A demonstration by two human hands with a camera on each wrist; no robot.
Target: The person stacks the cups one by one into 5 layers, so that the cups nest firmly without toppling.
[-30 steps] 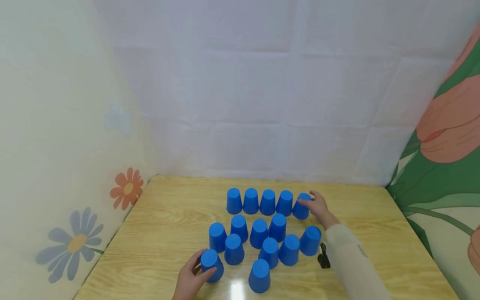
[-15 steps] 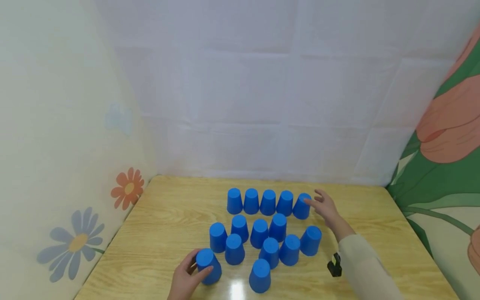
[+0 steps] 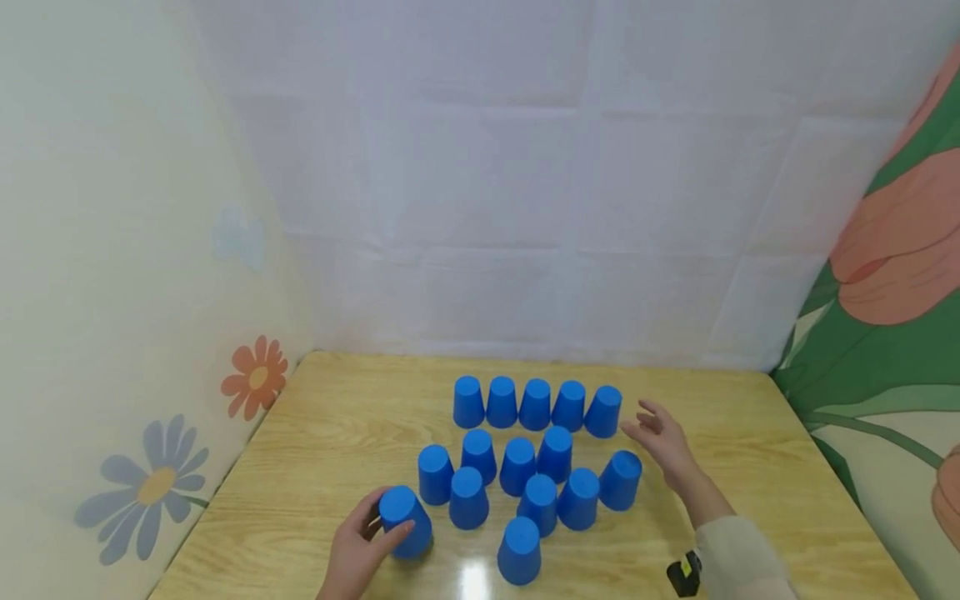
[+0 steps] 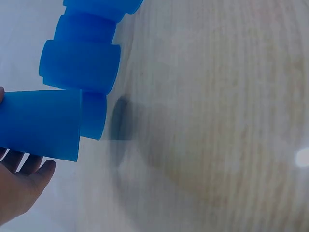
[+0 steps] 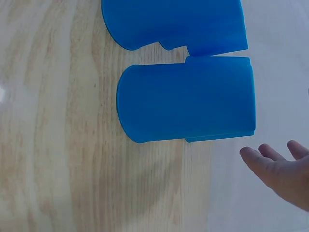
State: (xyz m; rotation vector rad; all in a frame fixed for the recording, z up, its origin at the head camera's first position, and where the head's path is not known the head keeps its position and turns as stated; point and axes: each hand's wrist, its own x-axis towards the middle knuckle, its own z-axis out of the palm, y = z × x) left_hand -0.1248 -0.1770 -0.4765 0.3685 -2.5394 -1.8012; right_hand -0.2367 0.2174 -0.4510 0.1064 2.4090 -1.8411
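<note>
My left hand (image 3: 357,546) grips an upside-down blue cup (image 3: 407,525) at the near left, thumb on one side and fingers on the other. In the left wrist view that cup (image 4: 41,124) hangs above the wood, its shadow beneath. My right hand (image 3: 666,443) is free, fingers loosely extended, to the right of the last cup (image 3: 603,412) in the back row and not touching it. Several more upside-down blue cups stand in looser groups in front of that row, among them a front cup (image 3: 519,552) and a right-hand cup (image 3: 621,481).
The cups stand on a wood-grain table (image 3: 337,433). Behind it hangs a white cloth (image 3: 480,208). By the right sleeve lies a small black object (image 3: 684,575). Flower-printed walls flank the table on both sides.
The left hand has moved its cup leftward and lifted it off the table. The right hand has let go of the back row's end cup and drawn back to the right, toward me.
</note>
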